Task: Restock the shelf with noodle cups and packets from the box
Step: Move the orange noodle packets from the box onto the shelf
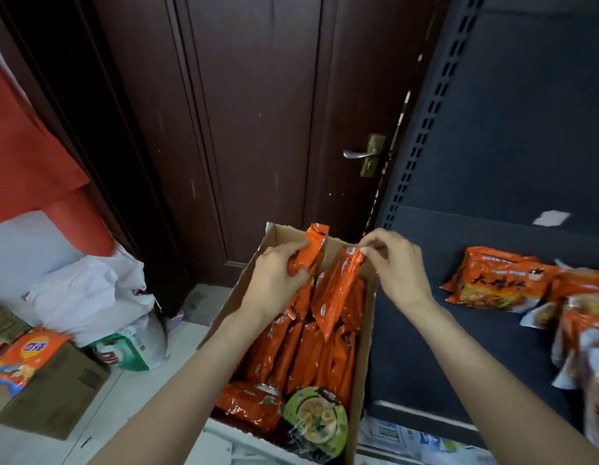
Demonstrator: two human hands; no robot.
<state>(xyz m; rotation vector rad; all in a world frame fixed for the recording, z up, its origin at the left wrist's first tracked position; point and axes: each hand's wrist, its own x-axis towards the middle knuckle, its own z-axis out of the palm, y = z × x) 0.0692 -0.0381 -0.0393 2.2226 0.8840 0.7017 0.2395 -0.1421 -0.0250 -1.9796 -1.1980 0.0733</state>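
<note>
An open cardboard box [367,347] stands on the floor, packed with several upright orange noodle packets [301,357]. A green noodle cup [316,416] lies at its near end. My left hand [276,273] grips one orange packet [310,251] and holds it raised above the box. My right hand [397,263] pinches the top edge of a second orange packet [340,290], which is tilted and partly lifted out. To the right is the dark shelf [459,330], with several orange packets [496,280] lying on it.
A dark wooden door [258,129] with a metal handle [360,153] stands behind the box. At left on the floor are a white plastic bag [97,290], a green-and-white bag [123,350] and a second cardboard box [53,394] with an orange packet on top.
</note>
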